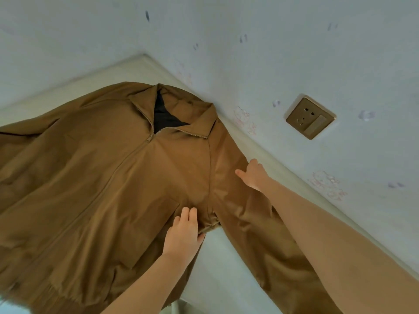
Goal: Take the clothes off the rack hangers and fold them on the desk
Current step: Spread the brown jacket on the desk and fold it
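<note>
A brown zip jacket lies front up on the pale desk, collar toward the wall, with dark lining showing at the neck. Its right-side sleeve runs down toward me along the wall. My left hand rests with straight fingers on the jacket body at the armpit, its thumb at the fabric's edge. My right hand is on the upper sleeve near the shoulder. Its thumb is spread and its fingers curl over the sleeve's far edge, out of sight.
The desk's far edge meets a pale blue wall with a brass-coloured power socket and faint sticker marks. The jacket's other sleeve runs off the left side of the view. No hanger or rack is in view.
</note>
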Available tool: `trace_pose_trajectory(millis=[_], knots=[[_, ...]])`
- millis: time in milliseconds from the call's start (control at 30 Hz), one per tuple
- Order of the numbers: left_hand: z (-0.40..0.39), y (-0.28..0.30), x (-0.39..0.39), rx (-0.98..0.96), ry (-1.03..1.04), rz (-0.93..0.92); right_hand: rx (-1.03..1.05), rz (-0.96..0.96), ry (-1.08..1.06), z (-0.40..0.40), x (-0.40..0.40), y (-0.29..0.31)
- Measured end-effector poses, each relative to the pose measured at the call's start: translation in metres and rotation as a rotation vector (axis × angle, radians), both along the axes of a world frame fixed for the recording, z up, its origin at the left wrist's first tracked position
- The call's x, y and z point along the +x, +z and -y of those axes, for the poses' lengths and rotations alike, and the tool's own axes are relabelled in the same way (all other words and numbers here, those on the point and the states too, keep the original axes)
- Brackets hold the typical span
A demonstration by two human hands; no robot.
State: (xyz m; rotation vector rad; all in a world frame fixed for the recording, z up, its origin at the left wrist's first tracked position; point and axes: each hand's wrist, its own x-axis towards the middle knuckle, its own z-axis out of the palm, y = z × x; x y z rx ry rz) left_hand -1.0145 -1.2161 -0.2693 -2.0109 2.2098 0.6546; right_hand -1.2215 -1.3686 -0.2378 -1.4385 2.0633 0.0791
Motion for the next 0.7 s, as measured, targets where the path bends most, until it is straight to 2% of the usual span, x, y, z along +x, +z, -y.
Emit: trace_pose_trajectory(millis=[200,367,533,700], knots=[[0.018,0.003,0.011,-0.021,-0.035,-0.111,0.032,0.221,-0.192,0.011,0.000,0.016],[0.028,0.021,0.043,0.041,-0.016,-0.325,-0.159,0.351,-0.251,0.015,0.013,0.057],[0.047,0.057,0.087,0.335,0.223,-0.666,-0.260,0.508,-0.251,0.034,0.041,0.088],[0.066,0.071,0.132,0.306,0.565,-0.799,-0.291,0.576,-0.187,0.076,0.087,0.080]])
